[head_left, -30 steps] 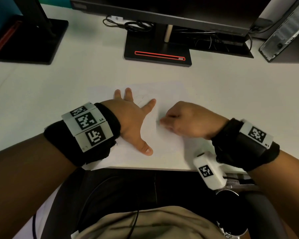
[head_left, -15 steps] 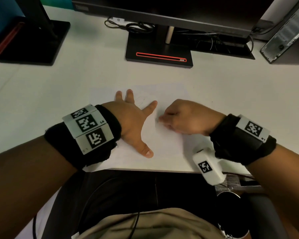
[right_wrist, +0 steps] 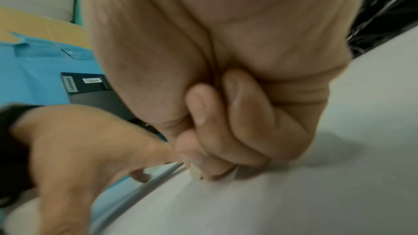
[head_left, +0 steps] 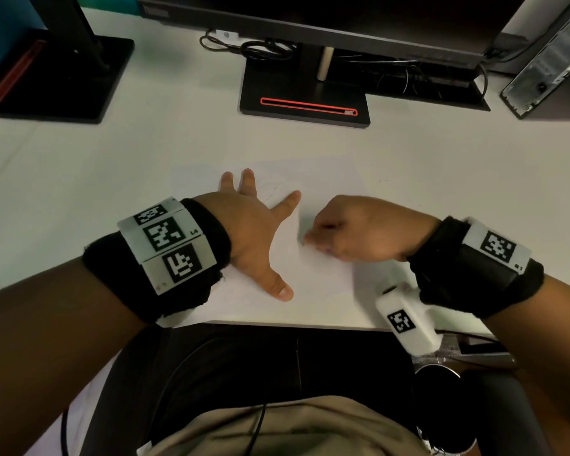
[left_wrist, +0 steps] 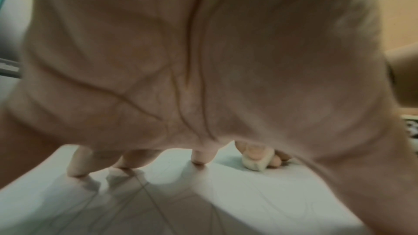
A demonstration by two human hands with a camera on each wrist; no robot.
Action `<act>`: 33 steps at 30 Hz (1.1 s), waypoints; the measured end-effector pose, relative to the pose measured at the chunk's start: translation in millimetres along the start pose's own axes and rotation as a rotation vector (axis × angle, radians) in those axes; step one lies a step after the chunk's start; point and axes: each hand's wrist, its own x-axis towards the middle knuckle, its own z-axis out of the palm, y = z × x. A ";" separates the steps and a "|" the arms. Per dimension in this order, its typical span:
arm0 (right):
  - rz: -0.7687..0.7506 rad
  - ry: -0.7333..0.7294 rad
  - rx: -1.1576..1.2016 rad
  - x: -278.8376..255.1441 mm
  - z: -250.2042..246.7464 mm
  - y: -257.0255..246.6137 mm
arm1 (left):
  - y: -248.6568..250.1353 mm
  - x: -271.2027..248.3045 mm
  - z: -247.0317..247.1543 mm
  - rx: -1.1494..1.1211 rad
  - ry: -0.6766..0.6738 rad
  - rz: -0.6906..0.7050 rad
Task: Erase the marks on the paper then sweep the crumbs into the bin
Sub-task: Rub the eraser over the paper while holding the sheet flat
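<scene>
A white sheet of paper lies on the white desk near its front edge, with faint pencil lines by my left fingers. My left hand lies flat on the paper with fingers spread, pressing it down. My right hand is curled into a fist just to its right, pinching a small cream eraser whose tip touches the paper. The same eraser pokes out below my right fingertips in the right wrist view. No crumbs or bin can be made out.
A monitor stand with a red stripe stands behind the paper, another stand at far left, cables behind. A computer case leans at far right. The desk's front edge runs just below my hands.
My right hand with the eraser has shifted slightly back and forth over the paper, now a little further right from the left thumb. The left hand has stayed put.
</scene>
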 end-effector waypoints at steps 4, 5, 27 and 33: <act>-0.025 -0.004 -0.025 1.2 1.6 -4.7 | -0.4 -1.6 -0.2 -0.008 -0.001 0.000; -0.038 -0.038 -0.023 1.2 4.7 -6.3 | -0.2 -1.5 0.2 -0.008 0.000 0.001; 0.021 0.057 -0.003 21.2 -13.0 -1.3 | -0.4 -2.5 0.6 -0.027 -0.002 0.006; 0.049 -0.001 0.081 22.2 -15.9 -1.1 | -0.1 -1.5 0.9 -0.022 -0.007 0.005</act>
